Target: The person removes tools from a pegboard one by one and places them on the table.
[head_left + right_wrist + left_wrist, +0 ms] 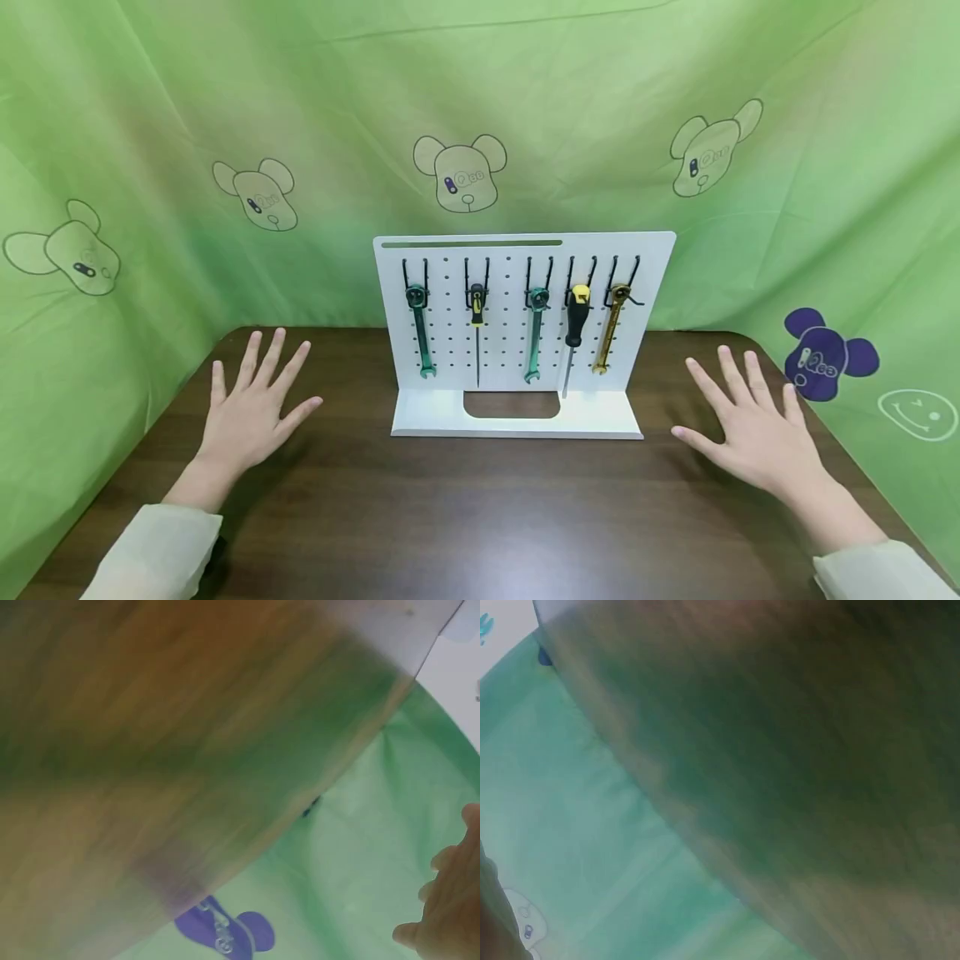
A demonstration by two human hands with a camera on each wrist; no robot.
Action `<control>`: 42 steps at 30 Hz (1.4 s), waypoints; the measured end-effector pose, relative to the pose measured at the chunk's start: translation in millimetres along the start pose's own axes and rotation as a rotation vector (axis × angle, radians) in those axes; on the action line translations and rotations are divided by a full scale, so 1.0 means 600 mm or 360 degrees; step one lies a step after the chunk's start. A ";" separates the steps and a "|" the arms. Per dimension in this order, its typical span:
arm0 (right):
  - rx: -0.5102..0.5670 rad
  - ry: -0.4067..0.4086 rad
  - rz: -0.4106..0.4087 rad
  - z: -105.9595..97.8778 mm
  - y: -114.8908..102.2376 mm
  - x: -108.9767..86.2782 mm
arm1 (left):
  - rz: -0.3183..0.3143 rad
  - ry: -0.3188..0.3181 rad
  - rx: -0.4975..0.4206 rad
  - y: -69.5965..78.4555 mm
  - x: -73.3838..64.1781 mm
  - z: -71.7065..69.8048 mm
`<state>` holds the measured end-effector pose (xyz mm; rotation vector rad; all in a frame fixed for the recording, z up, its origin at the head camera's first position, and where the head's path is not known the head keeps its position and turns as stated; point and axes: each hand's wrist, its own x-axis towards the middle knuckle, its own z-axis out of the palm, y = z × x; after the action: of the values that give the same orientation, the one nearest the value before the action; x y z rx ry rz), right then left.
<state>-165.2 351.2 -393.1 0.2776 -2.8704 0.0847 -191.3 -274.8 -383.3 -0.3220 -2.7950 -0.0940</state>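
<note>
My left hand is held over the left side of the table, its fingers spread and straight, with nothing in it. On the right, my right hand has its fingers fanned out too and holds nothing; its fingers show at the right edge of the right wrist view. Between them stands a white pegboard. From its hooks hang, left to right, a dark green wrench, a small yellow-and-black screwdriver, a teal wrench, a larger black-and-yellow screwdriver and a gold wrench.
The brown wooden table reaches toward me in front of the pegboard's base. Green curtain cloth with printed bear heads surrounds the table at the back and sides. A cut-out slot runs through the base.
</note>
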 end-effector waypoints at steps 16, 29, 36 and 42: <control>0.0119 0.0082 -0.0197 -0.013 -0.078 0.032 | 0.0133 0.0192 -0.0121 0.057 0.033 -0.011; 0.0456 0.0056 -0.0332 -0.014 -0.167 0.066 | 0.0373 0.0533 -0.0470 0.104 0.075 -0.016; 0.0602 -0.0070 -0.0303 -0.010 -0.211 0.081 | 0.0306 0.0465 -0.0687 0.132 0.087 -0.020; 0.0666 -0.0049 -0.0333 -0.005 -0.240 0.096 | 0.0273 0.0446 -0.0852 0.153 0.098 -0.016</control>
<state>-190.7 199.8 -370.9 0.6597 -2.8078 0.6479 -221.5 -174.2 -352.7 -0.6178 -2.4108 -0.7878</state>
